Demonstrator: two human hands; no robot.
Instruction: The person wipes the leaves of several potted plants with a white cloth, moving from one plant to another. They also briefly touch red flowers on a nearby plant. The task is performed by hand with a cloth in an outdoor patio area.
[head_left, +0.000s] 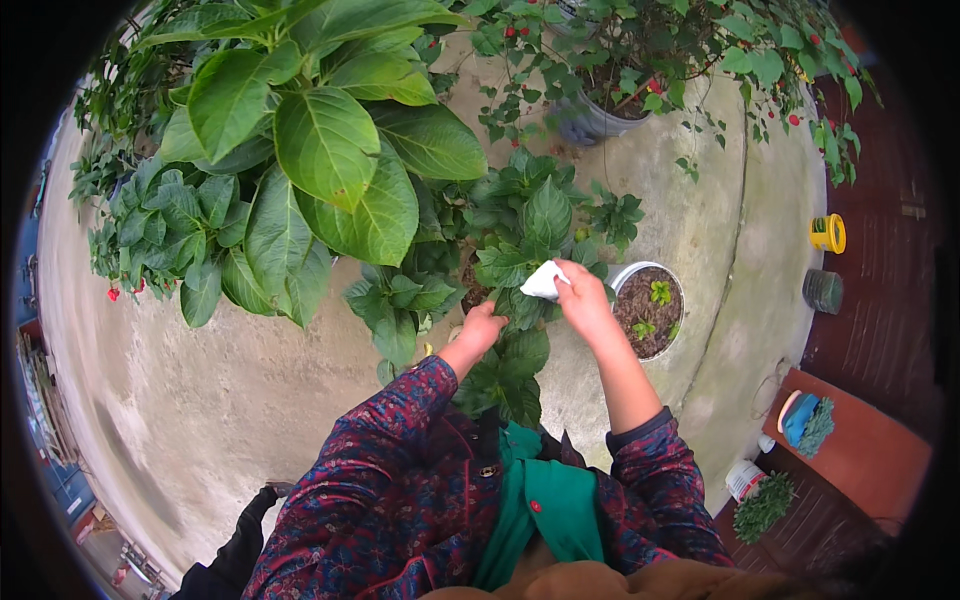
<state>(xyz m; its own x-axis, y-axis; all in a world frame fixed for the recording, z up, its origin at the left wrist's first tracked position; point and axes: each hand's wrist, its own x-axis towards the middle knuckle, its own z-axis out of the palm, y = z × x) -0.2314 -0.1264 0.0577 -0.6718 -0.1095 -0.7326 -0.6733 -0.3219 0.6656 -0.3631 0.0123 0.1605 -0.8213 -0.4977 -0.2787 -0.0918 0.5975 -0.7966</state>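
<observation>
My right hand (585, 301) pinches a folded white cloth or tissue (543, 282) and holds it against the leaves of a broad-leaved potted plant (546, 214). To its left, my left hand (480, 330) reaches in among the same plant's lower leaves, its fingers by a stem or leaf edge. Whether those fingers grip anything cannot be made out. A little dark soil (472, 285) shows just beyond the left hand; the foliage hides most of that pot. More toothed leaves (517, 367) from the plant hang between my forearms, close to my jacket.
Right of my right wrist stands a white bucket (682, 330) of soil with small seedlings. Large leaves (326, 142) rise close at upper left. A grey pot (592, 124) holds a trailing red-flowered plant. Small pots and a yellow bucket (827, 233) line the concrete's (720, 285) right edge.
</observation>
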